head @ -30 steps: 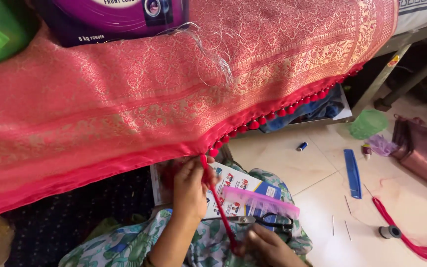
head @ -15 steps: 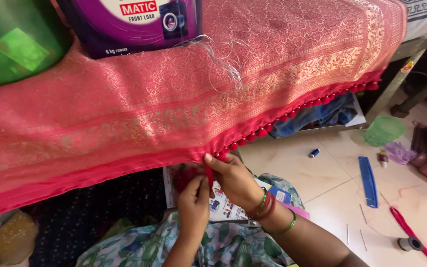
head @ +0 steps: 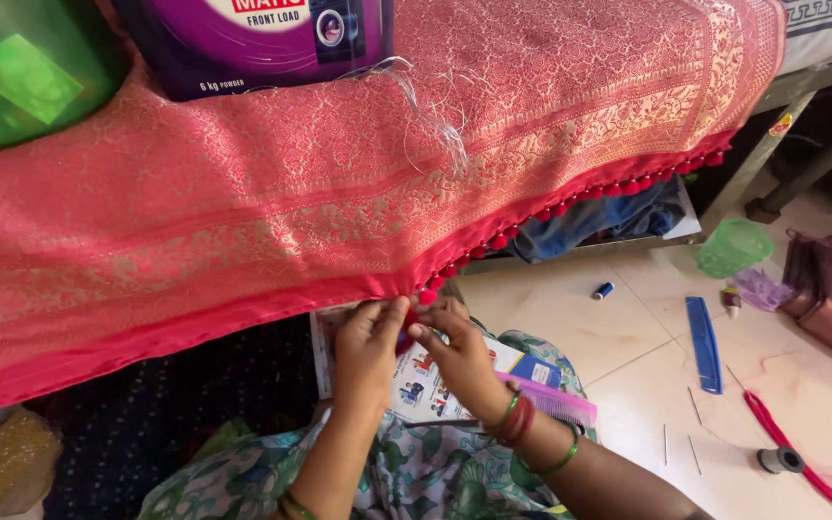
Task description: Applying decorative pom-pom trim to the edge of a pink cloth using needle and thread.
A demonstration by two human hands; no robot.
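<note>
Both hands, left hand [head: 366, 339] and right hand [head: 455, 354], have fingers pinched on the red fabric's hem [head: 406, 289].

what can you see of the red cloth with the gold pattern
The red cloth looks like woven silk with a dense gold brocade and a plain red border. It drapes over a raised surface, its lower edge trimmed with small red tassel balls. The left hand and right hand pinch that edge. A purple box sits on it.
</note>
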